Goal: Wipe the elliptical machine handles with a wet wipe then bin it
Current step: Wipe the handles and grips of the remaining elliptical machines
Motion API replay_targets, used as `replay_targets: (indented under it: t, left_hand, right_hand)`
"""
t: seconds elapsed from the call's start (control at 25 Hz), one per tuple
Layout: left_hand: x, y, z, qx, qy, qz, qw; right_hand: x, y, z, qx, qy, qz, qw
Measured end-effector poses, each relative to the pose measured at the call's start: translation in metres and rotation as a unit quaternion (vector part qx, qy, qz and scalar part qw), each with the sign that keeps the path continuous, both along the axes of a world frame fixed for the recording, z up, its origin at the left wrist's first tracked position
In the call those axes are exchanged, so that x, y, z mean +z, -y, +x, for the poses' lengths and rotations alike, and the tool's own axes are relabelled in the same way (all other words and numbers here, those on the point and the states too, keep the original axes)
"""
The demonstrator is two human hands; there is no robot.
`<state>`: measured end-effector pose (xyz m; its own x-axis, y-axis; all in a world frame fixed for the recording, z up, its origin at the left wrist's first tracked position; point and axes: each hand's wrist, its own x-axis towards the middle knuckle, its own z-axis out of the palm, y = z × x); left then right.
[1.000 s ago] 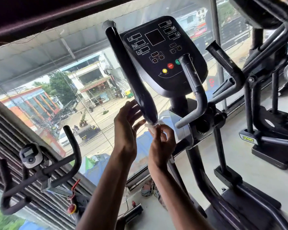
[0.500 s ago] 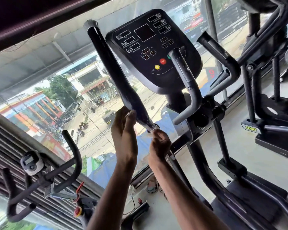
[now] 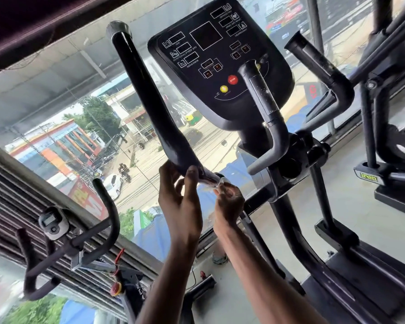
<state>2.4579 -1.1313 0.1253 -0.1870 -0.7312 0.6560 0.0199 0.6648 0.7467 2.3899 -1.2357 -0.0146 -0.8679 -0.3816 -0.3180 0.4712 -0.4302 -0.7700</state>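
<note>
The left hand (image 3: 180, 202) is wrapping around the lower end of the long black handle (image 3: 150, 101) of the elliptical machine, with the thumb on the near side and the other fingers (image 3: 166, 174) curling behind the bar, so it is clamping on the handle. The right hand (image 3: 227, 204) is sitting just beside it, a little lower and to the right, and its fingers are pinching together on a small white wet wipe (image 3: 218, 182) that is touching the bottom tip of the same handle. Most of the wipe is hiding inside the hand, only a crumpled corner is showing. The handle is rising up and to the left, ending in a rounded cap near the top of the window. To the right of it the black console (image 3: 220, 66) is standing with a red button (image 3: 232, 79) and a yellow button (image 3: 223, 89), and a short grey handle (image 3: 267, 113) is crossing in front of it. A second long handle (image 3: 318, 64) is standing further right. At the lower left an exercise bike handlebar (image 3: 91, 230) is showing near the window
</note>
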Motion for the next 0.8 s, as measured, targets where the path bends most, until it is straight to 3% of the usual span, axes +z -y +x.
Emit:
replay_targets:
  t: [0.08, 0.24, 0.64, 0.8]
  left_hand:
    - [-0.001, 0.002, -0.002, 0.011, 0.002, -0.007, 1.000]
    - [-0.002, -0.001, -0.005, 0.033, 0.003, -0.023, 0.999]
    - [0.003, -0.002, 0.000, 0.025, 0.017, -0.006, 1.000]
    - [0.003, -0.003, -0.001, 0.042, 0.019, 0.014, 0.999]
  right_hand:
    - [-0.001, 0.001, -0.001, -0.009, -0.045, 0.017, 0.999]
    - [-0.009, 0.013, -0.020, 0.041, -0.051, 0.072, 0.995]
    - [0.075, -0.096, 0.034, 0.041, -0.074, -0.183, 0.979]
    - [0.071, -0.094, 0.032, 0.018, -0.143, -0.185, 0.972]
